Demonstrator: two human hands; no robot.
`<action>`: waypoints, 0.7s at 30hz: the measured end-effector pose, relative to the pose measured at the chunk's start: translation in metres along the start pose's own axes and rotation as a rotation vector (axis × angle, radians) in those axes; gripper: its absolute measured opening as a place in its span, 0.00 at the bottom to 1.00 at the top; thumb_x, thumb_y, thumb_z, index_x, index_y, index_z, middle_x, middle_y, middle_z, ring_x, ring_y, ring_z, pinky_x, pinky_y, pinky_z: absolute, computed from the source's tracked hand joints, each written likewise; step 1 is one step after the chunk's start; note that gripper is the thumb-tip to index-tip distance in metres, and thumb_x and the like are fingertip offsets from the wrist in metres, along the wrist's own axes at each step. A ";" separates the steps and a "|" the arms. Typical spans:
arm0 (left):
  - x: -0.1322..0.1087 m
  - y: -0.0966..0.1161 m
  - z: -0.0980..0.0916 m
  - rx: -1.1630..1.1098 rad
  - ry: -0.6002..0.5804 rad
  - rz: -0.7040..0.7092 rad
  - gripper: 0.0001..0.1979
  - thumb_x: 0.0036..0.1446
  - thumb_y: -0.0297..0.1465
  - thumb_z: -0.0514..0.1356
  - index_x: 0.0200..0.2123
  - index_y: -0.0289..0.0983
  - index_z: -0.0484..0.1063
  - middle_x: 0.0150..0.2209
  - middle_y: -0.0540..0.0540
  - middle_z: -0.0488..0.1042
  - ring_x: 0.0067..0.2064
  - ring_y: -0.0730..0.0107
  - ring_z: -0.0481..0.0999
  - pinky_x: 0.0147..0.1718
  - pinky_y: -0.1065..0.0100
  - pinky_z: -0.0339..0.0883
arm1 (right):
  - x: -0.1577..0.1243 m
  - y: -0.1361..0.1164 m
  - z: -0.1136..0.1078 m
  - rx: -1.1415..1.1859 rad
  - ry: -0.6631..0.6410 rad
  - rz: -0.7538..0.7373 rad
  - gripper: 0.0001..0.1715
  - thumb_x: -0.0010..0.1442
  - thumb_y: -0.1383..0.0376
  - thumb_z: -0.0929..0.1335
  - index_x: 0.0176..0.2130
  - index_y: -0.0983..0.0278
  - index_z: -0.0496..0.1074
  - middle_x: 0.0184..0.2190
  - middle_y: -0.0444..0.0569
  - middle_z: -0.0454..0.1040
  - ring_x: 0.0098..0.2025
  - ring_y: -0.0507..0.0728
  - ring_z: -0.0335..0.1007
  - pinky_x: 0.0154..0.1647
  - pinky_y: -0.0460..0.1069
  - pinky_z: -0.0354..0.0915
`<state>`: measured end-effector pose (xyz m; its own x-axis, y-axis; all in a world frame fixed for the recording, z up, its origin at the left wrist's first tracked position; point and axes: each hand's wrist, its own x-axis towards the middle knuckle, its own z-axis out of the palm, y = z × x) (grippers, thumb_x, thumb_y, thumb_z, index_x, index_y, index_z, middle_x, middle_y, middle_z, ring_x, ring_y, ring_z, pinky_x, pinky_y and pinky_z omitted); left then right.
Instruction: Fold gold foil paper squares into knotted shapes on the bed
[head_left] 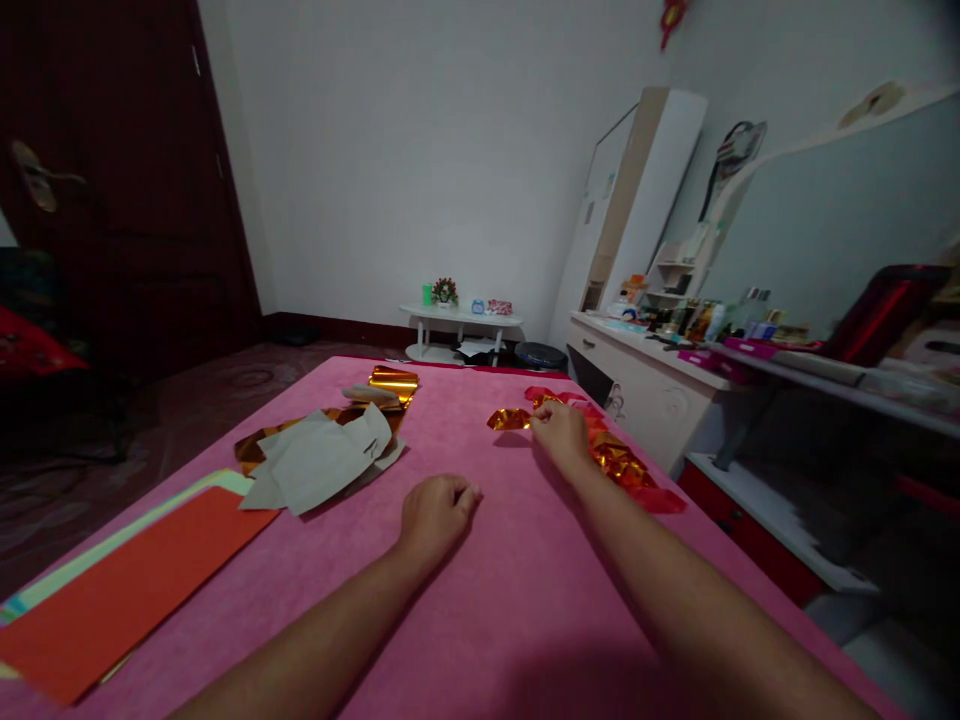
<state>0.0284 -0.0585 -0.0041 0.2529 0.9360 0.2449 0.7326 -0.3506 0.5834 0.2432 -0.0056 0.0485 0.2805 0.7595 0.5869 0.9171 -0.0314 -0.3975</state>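
Observation:
My right hand [561, 432] reaches forward over the pink table [487, 600]. Its fingers are pinched on a small folded gold foil piece [508, 419]. A row of several shiny red and gold folded foil pieces [622, 465] lies along the table's right edge, just beside that hand. My left hand [435, 508] rests on the cloth near the middle, its fingers curled in with nothing in them. Left of it lies a pile of pale paper sheets [322, 460] over gold foil [394, 381].
Red and pale card sheets [127, 590] lie at the table's near left. Past the right edge stands a cluttered white dresser [652, 380]. A small white side table [459, 325] is by the far wall, and a dark door [127, 180] is at left.

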 end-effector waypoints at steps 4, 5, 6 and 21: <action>-0.001 0.002 0.001 -0.016 -0.022 0.004 0.14 0.56 0.38 0.54 0.26 0.41 0.76 0.29 0.48 0.77 0.30 0.70 0.71 0.26 0.69 0.47 | 0.061 0.012 0.014 -0.112 -0.083 0.062 0.11 0.46 0.71 0.64 0.27 0.66 0.77 0.26 0.51 0.77 0.29 0.53 0.71 0.28 0.44 0.58; 0.000 0.002 0.001 -0.023 -0.026 -0.001 0.13 0.56 0.38 0.54 0.27 0.41 0.76 0.30 0.48 0.77 0.31 0.70 0.72 0.27 0.69 0.48 | 0.073 0.014 0.020 -0.150 -0.097 0.101 0.11 0.46 0.71 0.65 0.27 0.66 0.77 0.26 0.51 0.77 0.30 0.54 0.71 0.29 0.44 0.58; 0.000 0.002 0.002 -0.028 -0.030 -0.005 0.13 0.56 0.38 0.54 0.27 0.41 0.76 0.31 0.48 0.77 0.32 0.70 0.72 0.28 0.69 0.49 | 0.084 0.017 0.026 -0.163 -0.101 0.112 0.11 0.46 0.71 0.65 0.27 0.65 0.77 0.27 0.51 0.77 0.31 0.54 0.72 0.30 0.44 0.59; 0.004 0.006 0.008 -0.116 -0.080 -0.059 0.10 0.55 0.36 0.55 0.28 0.41 0.75 0.31 0.51 0.77 0.32 0.70 0.73 0.30 0.69 0.53 | 0.154 0.039 0.128 -0.342 -0.119 0.280 0.14 0.55 0.65 0.65 0.40 0.64 0.78 0.38 0.61 0.76 0.44 0.65 0.73 0.40 0.55 0.66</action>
<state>0.0388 -0.0563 -0.0056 0.2650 0.9528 0.1479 0.6707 -0.2924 0.6816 0.2859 0.1930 0.0331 0.5146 0.7597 0.3975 0.8571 -0.4438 -0.2615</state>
